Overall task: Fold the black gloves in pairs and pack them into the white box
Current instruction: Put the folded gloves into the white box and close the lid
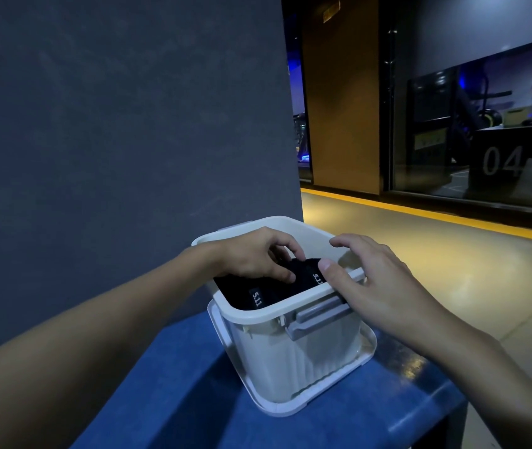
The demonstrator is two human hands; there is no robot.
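The black gloves [238,291] are pinched in the grip of the left hand [251,254] inside the white box [290,361] on the blue surface [177,400]. The right hand [378,280] is held released, fingers spread, over the rim.

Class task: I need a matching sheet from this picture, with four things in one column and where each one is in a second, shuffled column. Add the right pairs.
1. black gloves
2. white box
3. left hand
4. right hand

A. over the near rim, above the grey latch
B. on the blue bench
C. inside the box
D. reaching into the box, pinching a glove

Pairs: 1-C, 2-B, 3-D, 4-A
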